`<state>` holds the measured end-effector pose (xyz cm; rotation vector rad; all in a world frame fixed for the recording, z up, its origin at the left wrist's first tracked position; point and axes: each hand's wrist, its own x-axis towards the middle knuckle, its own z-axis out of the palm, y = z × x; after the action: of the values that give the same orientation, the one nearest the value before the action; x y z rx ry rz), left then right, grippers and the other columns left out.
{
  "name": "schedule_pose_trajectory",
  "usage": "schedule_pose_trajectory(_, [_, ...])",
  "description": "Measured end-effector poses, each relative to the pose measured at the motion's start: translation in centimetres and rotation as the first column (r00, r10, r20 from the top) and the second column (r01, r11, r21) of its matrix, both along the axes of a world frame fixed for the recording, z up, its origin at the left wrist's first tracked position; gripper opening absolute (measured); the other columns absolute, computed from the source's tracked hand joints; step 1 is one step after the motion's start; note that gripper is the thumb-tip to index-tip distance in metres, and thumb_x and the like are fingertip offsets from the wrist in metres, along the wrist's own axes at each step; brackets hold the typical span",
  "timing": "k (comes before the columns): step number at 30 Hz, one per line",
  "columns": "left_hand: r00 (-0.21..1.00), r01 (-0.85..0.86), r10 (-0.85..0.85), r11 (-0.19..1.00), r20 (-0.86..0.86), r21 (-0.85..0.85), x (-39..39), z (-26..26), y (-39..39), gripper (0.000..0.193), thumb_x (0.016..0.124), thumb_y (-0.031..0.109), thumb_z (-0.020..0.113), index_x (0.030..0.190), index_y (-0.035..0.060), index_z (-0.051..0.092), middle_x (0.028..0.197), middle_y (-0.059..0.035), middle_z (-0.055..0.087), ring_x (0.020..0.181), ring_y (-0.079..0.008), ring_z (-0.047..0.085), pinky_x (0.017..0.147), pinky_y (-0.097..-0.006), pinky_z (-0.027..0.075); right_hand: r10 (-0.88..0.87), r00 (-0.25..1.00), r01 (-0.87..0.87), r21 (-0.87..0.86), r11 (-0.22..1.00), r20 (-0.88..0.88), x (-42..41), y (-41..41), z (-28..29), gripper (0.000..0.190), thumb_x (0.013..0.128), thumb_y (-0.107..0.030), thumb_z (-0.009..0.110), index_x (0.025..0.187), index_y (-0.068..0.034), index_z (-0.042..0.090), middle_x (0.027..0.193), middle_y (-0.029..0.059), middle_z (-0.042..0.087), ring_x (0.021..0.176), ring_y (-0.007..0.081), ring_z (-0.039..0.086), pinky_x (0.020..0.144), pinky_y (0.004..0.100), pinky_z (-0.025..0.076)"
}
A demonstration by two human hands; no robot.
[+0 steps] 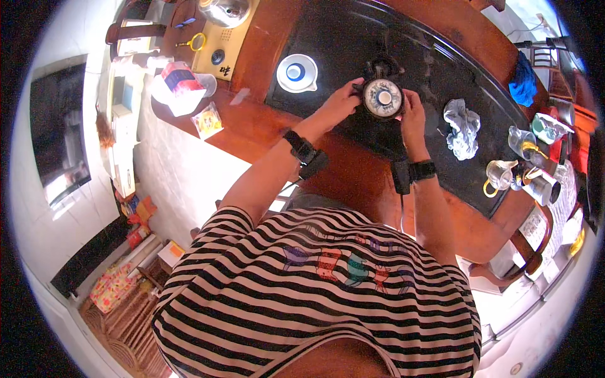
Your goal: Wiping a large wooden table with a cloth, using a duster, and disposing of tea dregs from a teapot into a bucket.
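Note:
My left hand [346,100] grips the dark side handle of a small round teapot [384,98] with a blue-patterned white lid. On the pot's other side, my right hand [412,113] has its fingers against the dark body. The pot is over a black tea tray [342,47]; whether it touches the tray cannot be told. Just beyond it sits a dark object [390,64], partly hidden and hard to make out. To the left on the tray stands a white spouted bowl [297,73] with blue rings inside. A crumpled grey cloth [462,128] lies to the right.
Wooden table edging [340,165] surrounds the tray. Right of it are a metallic pot with a yellow handle [501,175], a clear pitcher [522,141] and a blue cloth [523,80]. At left are a red-and-white box [182,85], a small packet [208,121] and a glass kettle [227,10].

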<state>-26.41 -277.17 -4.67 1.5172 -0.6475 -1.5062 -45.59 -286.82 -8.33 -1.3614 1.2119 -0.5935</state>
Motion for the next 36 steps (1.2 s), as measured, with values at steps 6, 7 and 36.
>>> schedule_pose_trajectory(6, [0.996,-0.043,0.049,0.996,-0.078,0.077,0.0,0.2,-0.7,0.058,0.09,0.017,0.043,0.147,0.0119,0.035,0.131,-0.002,0.054,0.112,-0.0161,0.052,0.087,-0.0318,0.046,-0.035,0.999,0.036,0.056,0.998,-0.029,0.3,1.8,0.6,0.022,0.102,-0.02,0.044,0.113,-0.006,0.056,0.099,0.0025,0.061,0.088,0.0104,0.06,0.064,0.0238,0.052])
schedule_pose_trajectory(7, [0.996,-0.032,0.039,0.997,-0.083,0.077,0.3,-0.2,-0.9,0.058,0.09,0.017,0.043,0.147,0.0119,0.035,0.131,-0.002,0.054,0.112,-0.0161,0.052,0.087,-0.0318,0.046,-0.045,0.998,0.047,0.056,0.997,-0.034,0.4,2.2,0.8,0.022,0.102,-0.02,0.044,0.113,-0.006,0.056,0.099,0.0025,0.061,0.088,0.0104,0.06,0.064,0.0238,0.052])
schedule_pose_trajectory(36, [0.994,0.111,-0.105,0.96,-0.035,0.259,-0.3,-1.5,9.3,0.056,0.093,0.041,0.058,0.14,0.0126,0.045,0.136,-0.0095,0.052,0.118,-0.021,0.053,0.1,-0.0389,0.041,0.152,0.689,-0.667,-0.539,0.515,-0.708,-10.3,1.6,-0.8,0.042,0.085,-0.016,0.062,0.125,-0.028,0.061,0.14,0.0039,0.047,0.13,0.033,0.04,0.098,0.0504,0.035])
